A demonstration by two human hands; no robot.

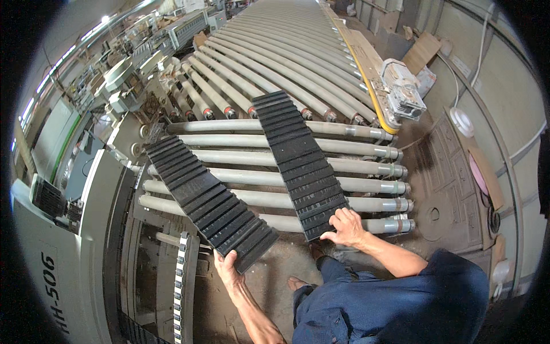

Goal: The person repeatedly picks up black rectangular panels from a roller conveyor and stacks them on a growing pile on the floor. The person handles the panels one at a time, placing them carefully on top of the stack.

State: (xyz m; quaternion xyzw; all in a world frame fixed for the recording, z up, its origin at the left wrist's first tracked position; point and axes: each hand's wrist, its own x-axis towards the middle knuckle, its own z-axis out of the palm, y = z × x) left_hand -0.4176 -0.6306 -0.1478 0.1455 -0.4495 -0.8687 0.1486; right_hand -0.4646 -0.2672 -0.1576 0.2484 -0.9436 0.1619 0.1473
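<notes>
The left black ribbed panel (pixel 200 192) and the right black ribbed panel (pixel 301 166) slant over pale conveyor rollers (pixel 252 175), near ends overhanging; both look stiff and moderately light, their ridges likely grippy but chippable, best held by the long edges. The left hand (pixel 228 270) holds its panel's near end, thumb on top; the right hand (pixel 347 229) has bent fingers at its panel's near corner, whether clamped I cannot tell.

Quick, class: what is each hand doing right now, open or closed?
Left hand: closed on the near end of the left black ribbed strip.
Right hand: at the near end of the right black ribbed strip; grip cannot be told.
</notes>
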